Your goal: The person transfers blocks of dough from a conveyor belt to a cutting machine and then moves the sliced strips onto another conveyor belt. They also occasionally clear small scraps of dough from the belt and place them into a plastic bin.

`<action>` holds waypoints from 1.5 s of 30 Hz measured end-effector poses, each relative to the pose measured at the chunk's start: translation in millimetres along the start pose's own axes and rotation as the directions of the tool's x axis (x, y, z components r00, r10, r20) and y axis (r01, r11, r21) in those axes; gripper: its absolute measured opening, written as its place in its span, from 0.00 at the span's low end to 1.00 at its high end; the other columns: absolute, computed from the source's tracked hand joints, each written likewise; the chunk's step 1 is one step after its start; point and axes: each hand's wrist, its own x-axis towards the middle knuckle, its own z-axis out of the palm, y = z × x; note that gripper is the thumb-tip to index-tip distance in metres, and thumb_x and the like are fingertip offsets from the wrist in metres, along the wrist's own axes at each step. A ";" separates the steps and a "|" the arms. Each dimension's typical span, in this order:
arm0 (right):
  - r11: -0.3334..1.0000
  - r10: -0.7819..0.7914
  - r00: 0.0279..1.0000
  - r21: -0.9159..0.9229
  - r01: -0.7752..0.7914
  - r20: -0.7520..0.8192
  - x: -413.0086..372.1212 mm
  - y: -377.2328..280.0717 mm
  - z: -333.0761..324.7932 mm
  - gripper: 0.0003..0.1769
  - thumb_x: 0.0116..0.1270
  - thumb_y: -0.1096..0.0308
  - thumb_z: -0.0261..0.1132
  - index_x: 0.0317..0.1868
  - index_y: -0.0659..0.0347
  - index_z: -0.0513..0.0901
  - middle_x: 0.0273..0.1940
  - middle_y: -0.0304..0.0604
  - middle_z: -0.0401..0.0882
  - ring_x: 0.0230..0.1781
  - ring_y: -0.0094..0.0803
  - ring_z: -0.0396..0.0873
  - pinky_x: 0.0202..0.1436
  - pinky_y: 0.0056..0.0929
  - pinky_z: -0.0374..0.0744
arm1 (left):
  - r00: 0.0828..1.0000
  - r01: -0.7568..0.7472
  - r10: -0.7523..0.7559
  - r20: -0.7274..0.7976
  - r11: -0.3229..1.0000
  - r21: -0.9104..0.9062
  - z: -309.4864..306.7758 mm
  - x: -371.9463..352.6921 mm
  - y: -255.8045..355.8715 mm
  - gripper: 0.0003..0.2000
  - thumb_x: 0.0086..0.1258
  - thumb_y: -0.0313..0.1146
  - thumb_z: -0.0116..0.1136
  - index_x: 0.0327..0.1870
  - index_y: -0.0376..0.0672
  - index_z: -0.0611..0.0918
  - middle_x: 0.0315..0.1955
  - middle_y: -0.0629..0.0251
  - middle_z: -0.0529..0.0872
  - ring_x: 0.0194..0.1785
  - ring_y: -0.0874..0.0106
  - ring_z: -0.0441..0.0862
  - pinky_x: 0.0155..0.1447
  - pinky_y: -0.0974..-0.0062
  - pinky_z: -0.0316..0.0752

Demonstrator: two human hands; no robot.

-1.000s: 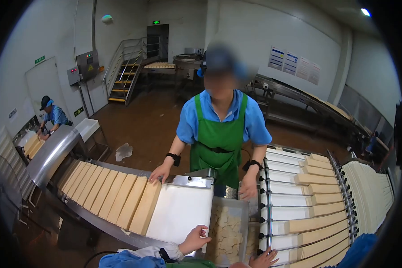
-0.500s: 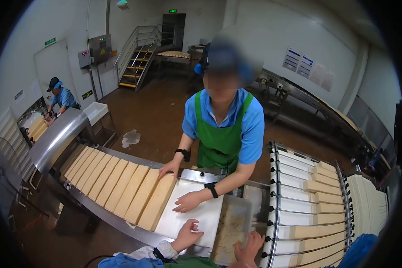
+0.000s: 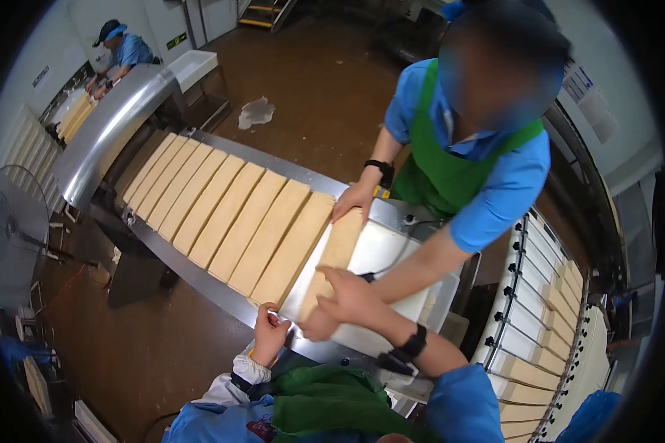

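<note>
My left hand (image 3: 270, 334) is at the conveyor's near edge, fingers loosely curled and apart, by the near end of a long pale-yellow slab (image 3: 297, 247). No object shows in it. Stretched across the belt, my right hand (image 3: 353, 297) has its fingers extended over a separated slab (image 3: 343, 240), touching its upper face. The facing co-worker's one hand (image 3: 356, 201) grips that slab's far end. Their other forearm passes under my right hand, and a hand (image 3: 318, 323), apparently theirs, lies at the slab's near end, partly hidden.
A row of similar slabs (image 3: 222, 210) lies along the conveyor (image 3: 188, 266) to the left, below a curved metal hood (image 3: 111, 136). At right, a second rack-like conveyor (image 3: 521, 310) carries more slabs. Another person (image 3: 129, 53) works at far left. A fan (image 3: 15, 229) stands at left.
My view has turned down and leftward. My right hand has moved from beside the tray onto the belt. One slab is now apart from the row, with the co-worker's hands at it.
</note>
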 end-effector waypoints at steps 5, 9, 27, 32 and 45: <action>0.887 0.157 0.983 -0.424 -0.182 -0.095 138.1 59.9 45.9 0.35 0.57 0.57 0.64 0.61 0.70 0.68 0.55 0.61 0.72 0.59 0.52 0.70 0.62 0.46 0.68 | 0.999 0.040 -0.033 -0.031 0.961 0.274 -29.0 37.9 -7.4 0.31 0.52 0.30 0.68 0.60 0.47 0.70 0.23 0.70 0.72 0.25 0.75 0.72 0.30 0.76 0.71; 0.858 0.245 0.934 -0.391 -0.334 -0.261 184.3 114.3 86.7 0.41 0.65 0.49 0.58 0.69 0.71 0.60 0.72 0.61 0.52 0.75 0.49 0.47 0.76 0.46 0.45 | 0.994 0.044 -0.068 0.083 0.964 0.264 -32.9 46.6 9.5 0.37 0.53 0.33 0.69 0.67 0.48 0.65 0.22 0.69 0.75 0.26 0.75 0.74 0.31 0.76 0.72; 0.707 0.490 0.791 -0.364 -0.606 -0.366 207.2 100.7 57.5 0.34 0.50 0.50 0.66 0.51 0.69 0.75 0.50 0.53 0.74 0.56 0.43 0.70 0.58 0.47 0.64 | 0.972 -0.180 0.072 0.223 0.839 0.513 -28.2 61.3 24.6 0.46 0.49 0.40 0.70 0.70 0.49 0.56 0.37 0.46 0.85 0.39 0.48 0.84 0.44 0.58 0.80; 0.528 0.620 0.674 -0.423 -0.737 -0.400 123.3 130.7 31.3 0.36 0.52 0.43 0.63 0.50 0.69 0.78 0.50 0.54 0.75 0.56 0.42 0.70 0.59 0.50 0.67 | 0.962 -0.223 0.083 0.260 0.789 0.573 -11.6 52.3 40.2 0.47 0.45 0.41 0.72 0.68 0.45 0.59 0.36 0.45 0.85 0.40 0.47 0.84 0.44 0.55 0.79; 0.691 0.602 0.678 -0.151 -0.707 -0.422 -117.3 126.4 50.1 0.34 0.54 0.67 0.64 0.65 0.41 0.71 0.47 0.59 0.72 0.47 0.54 0.73 0.46 0.48 0.75 | 0.828 -0.534 0.069 0.557 0.401 0.744 50.4 65.0 33.2 0.42 0.35 0.42 0.77 0.57 0.48 0.69 0.41 0.46 0.82 0.45 0.45 0.80 0.48 0.54 0.77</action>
